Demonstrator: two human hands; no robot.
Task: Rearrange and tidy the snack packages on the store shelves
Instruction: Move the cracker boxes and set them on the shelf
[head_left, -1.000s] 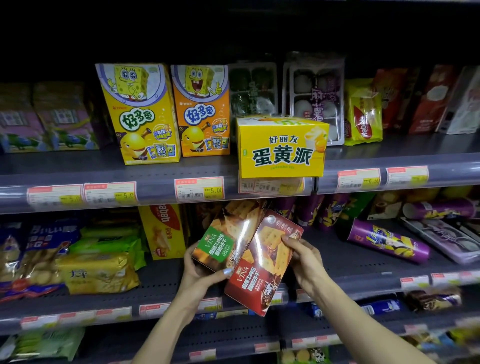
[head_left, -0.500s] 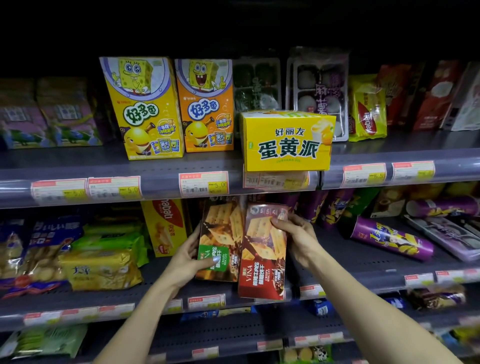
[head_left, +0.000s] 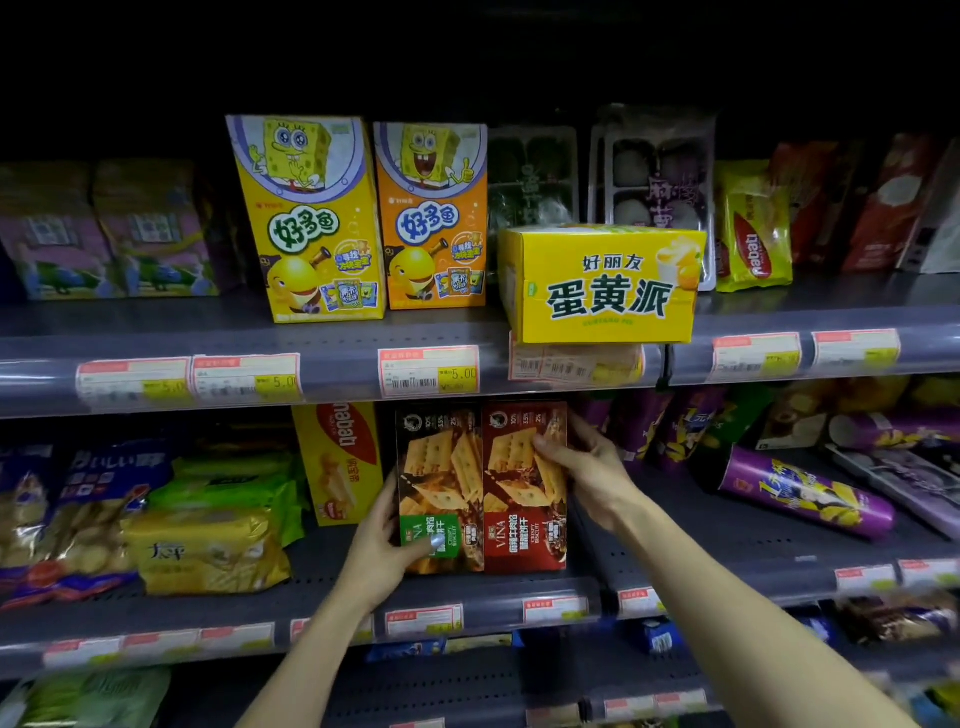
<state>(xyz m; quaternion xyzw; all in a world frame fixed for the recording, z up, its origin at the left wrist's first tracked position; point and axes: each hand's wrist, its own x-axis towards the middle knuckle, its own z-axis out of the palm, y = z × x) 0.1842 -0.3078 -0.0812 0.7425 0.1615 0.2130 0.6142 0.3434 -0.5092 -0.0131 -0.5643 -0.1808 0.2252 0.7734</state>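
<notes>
Left hand (head_left: 387, 540): grips the lower left edge of the green-label VINA biscuit box (head_left: 439, 488), thumb across its front, seemingly to steady it.

Right hand (head_left: 582, 467): fingers curled over the upper right edge of the red-label VINA biscuit box (head_left: 524, 488), apparently pressing it against its neighbour. The hands are apart, one clamped on each box.

VINA crispy biscuit boxes, count two: upright, touching side by side, fronts outward, on the middle shelf (head_left: 519, 587) near its front edge. Judged to be squared up as a facing pair, not yet let go.

Nabati wafer box (head_left: 337, 462), count one: yellow, upright, just left of the pair, printing sideways.

Purple crisp tube (head_left: 805, 493), count one clearly seen: lying down to the right; others behind it are too dim to count.

Bagged biscuits (head_left: 208, 551): piled loosely at far left, number unclear.

Upper shelf (head_left: 311, 358): SpongeBob snack boxes, count two, a yellow one (head_left: 311, 218) and an orange one (head_left: 431, 218), upright together. Yellow egg-yolk pie box (head_left: 602, 286), count one, lying flat and overhanging the shelf lip, covering a price tag; likely needs pushing back.
</notes>
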